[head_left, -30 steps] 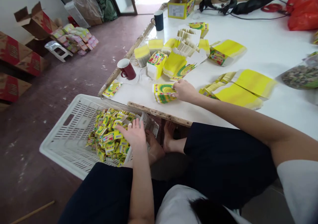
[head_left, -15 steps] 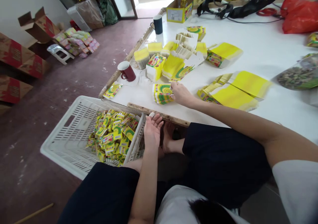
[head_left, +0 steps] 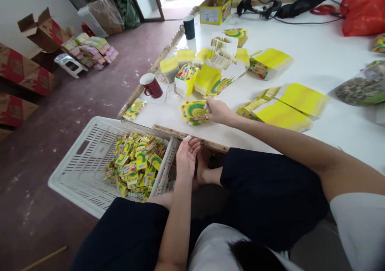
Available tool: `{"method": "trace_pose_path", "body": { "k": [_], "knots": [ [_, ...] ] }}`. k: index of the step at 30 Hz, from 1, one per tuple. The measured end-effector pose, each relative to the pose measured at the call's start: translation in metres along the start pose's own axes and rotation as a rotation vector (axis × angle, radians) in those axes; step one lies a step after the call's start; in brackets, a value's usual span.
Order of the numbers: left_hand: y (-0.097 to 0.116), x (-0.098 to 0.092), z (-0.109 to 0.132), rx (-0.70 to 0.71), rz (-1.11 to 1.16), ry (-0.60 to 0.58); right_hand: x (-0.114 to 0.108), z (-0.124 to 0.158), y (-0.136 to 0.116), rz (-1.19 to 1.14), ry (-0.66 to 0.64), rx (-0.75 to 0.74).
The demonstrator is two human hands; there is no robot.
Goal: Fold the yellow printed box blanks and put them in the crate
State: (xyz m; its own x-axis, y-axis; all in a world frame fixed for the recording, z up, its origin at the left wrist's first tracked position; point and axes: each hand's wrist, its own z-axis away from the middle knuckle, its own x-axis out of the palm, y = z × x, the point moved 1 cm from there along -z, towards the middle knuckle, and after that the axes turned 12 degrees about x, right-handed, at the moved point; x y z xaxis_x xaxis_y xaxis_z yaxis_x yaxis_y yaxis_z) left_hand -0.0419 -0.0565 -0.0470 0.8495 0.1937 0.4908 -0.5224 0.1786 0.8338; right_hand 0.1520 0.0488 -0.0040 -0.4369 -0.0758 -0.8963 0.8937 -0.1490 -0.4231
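My right hand (head_left: 218, 110) pinches the right edge of a flat yellow-and-green printed carton (head_left: 195, 108) on the white table. More such cartons lie in a small pile under it. Palm up near the wooden table edge, my left hand (head_left: 187, 154) has its fingers apart and slightly bent, holding nothing. Its thumb tip has a white wrap (head_left: 188, 138). Below and left of this hand stands a white plastic crate (head_left: 75, 174), with a heap of small yellow-green boxes (head_left: 138, 162) inside.
A maroon mug (head_left: 152, 86) and a dark mug (head_left: 188, 27) stand along the left table edge. Stacks of yellow cartons (head_left: 207, 78) lie beyond my hands, with more carton stacks (head_left: 285, 110) at right. A clear bag (head_left: 357, 87) and red bag (head_left: 362, 12) are farther right.
The top carton has shifted left off the pile, with my right hand at its edge. My left hand has moved slightly to the right, still with its fingers apart.
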Motion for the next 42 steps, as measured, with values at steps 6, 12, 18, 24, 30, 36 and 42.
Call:
{"method": "trace_pose_path", "body": {
  "k": [6, 12, 18, 24, 30, 36, 42],
  "knots": [
    [0.007, 0.007, -0.006, 0.266, -0.007, 0.067, -0.006, 0.048, -0.049, -0.173, -0.349, -0.434],
    [0.015, -0.003, 0.004, 0.634, -0.270, 0.135, -0.005, 0.073, -0.075, -0.339, -0.493, -0.411],
    [0.000, -0.012, 0.009, 0.602, -0.387, 0.243, -0.005, 0.080, -0.076, -0.129, -0.290, -0.481],
    [0.013, -0.003, 0.001, 0.528, -0.068, 0.083, 0.002, 0.070, -0.068, -0.746, -0.680, -0.412],
    [0.027, 0.007, 0.000, 0.459, 0.077, 0.056, 0.014, 0.073, -0.067, -0.756, -0.748, -0.452],
    [0.037, 0.013, -0.010, 0.481, 0.144, 0.227, 0.011, 0.086, -0.078, -0.523, -0.532, -0.366],
    [0.031, 0.008, -0.007, 0.612, -0.094, 0.204, 0.004, 0.062, -0.060, -0.577, -0.312, -0.371]
  ]
}}
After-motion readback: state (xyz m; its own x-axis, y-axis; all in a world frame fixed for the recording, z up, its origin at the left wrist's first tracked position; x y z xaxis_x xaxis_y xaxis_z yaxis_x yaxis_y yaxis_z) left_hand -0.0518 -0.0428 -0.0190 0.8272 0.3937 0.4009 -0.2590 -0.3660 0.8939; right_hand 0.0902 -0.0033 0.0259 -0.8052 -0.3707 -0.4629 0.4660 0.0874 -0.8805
